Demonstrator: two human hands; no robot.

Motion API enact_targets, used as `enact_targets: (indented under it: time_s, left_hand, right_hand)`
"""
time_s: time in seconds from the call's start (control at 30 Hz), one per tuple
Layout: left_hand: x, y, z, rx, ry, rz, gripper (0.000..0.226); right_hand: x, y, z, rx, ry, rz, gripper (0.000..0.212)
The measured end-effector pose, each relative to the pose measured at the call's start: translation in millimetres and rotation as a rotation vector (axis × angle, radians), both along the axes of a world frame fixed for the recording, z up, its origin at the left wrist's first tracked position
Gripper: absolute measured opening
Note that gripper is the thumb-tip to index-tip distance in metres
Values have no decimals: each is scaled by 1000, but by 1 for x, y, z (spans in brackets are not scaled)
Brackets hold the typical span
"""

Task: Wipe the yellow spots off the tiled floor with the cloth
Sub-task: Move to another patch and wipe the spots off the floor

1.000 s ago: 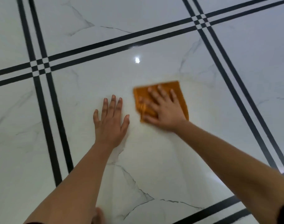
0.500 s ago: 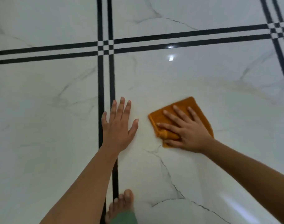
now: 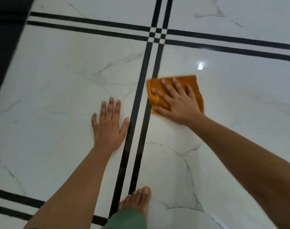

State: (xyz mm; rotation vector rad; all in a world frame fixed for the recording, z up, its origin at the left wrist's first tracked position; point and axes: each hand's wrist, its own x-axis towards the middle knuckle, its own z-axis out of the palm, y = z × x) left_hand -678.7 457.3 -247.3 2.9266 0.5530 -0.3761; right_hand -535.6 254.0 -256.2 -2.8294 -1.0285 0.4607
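An orange cloth (image 3: 193, 83) lies folded flat on the white marble-look tiled floor (image 3: 58, 80), its left edge at the double black grout stripe (image 3: 141, 90). My right hand (image 3: 175, 101) presses down on the cloth with fingers spread. My left hand (image 3: 108, 128) rests flat on the neighbouring tile to the left of the stripe, fingers apart, holding nothing. I can make out no distinct yellow spots; only faint pale streaks show on the tile right of the cloth.
My bare foot (image 3: 137, 200) with a green trouser hem stands at the bottom centre beside the stripe. Black double stripes cross at the top (image 3: 157, 35). A dark area (image 3: 4, 38) borders the floor at the upper left. A lamp reflection (image 3: 200, 65) glints beyond the cloth.
The view has swung left across the floor. My right hand has slid the cloth left to the black stripe. My left hand now lies on the tile left of the stripe.
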Motion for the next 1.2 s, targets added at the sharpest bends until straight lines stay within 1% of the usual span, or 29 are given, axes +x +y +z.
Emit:
enact_targets:
  time_s: [0.03,0.07,0.1,0.13,0.2,0.23,0.27,0.33,0.4,0.47,0.53,0.6,0.63,0.7,0.83,0.9,1.0,1.03,1.07,1.17,1.2]
  left_hand:
    - [-1,5,-1,1,-6,33,69]
    - [0,4,-2,-2,-9,42,68]
    - [0,4,-1,-8,-14,54,69]
    - [-3,8,1,-12,-21,74,70]
    - [-10,13,3,-17,-14,97,75]
    - [-16,16,2,-15,-6,106,76]
    - [-23,20,1,-21,-9,121,76]
    - [-37,25,-1,-45,-18,163,75]
    - [-50,25,-5,-57,-10,176,74]
    - [-58,19,0,-72,23,195,74]
    - [-56,9,13,-111,56,250,72]
    - [-53,-4,43,-170,65,292,67]
    - [-53,-10,59,-192,58,298,64]
    - [-50,-13,98,-249,53,317,61]
    - [-42,-13,193,-349,22,405,60]
    - [-38,-10,247,-415,-6,447,59]
    - [-26,-12,336,-476,-42,508,56]
    - [-22,-12,375,-502,-65,521,55]
    - [-14,-9,436,-519,-100,555,54]
    - [-1,-16,499,-583,-143,572,47]
    - [4,-16,533,-606,-149,596,43]
  right_hand:
    - [7,33,2,-10,23,-74,65]
    - [6,57,4,-19,30,-101,65]
    - [-3,75,5,-17,27,-65,65]
    - [-18,85,5,-5,18,52,65]
    - [-51,61,0,9,-22,305,62]
    - [-61,40,-2,22,-33,373,61]
    - [-63,24,-2,31,-37,387,60]
    - [-44,17,-4,2,-34,313,59]
    - [-25,40,-2,-33,-15,215,59]
    - [-19,69,5,-36,56,163,58]
    - [-21,85,19,46,190,50,52]
    - [-27,90,43,160,295,-141,42]
    - [-29,92,56,183,321,-238,38]
    - [-32,94,97,208,410,-410,33]
    - [-32,96,208,449,811,-658,19]
    - [-33,95,268,466,886,-676,18]
    - [-32,98,358,452,960,-641,23]
    - [-31,99,400,451,1006,-642,23]
    - [-23,102,462,418,1039,-612,22]
    - [-21,103,526,410,1106,-576,19]
    - [-17,102,562,395,1143,-566,19]
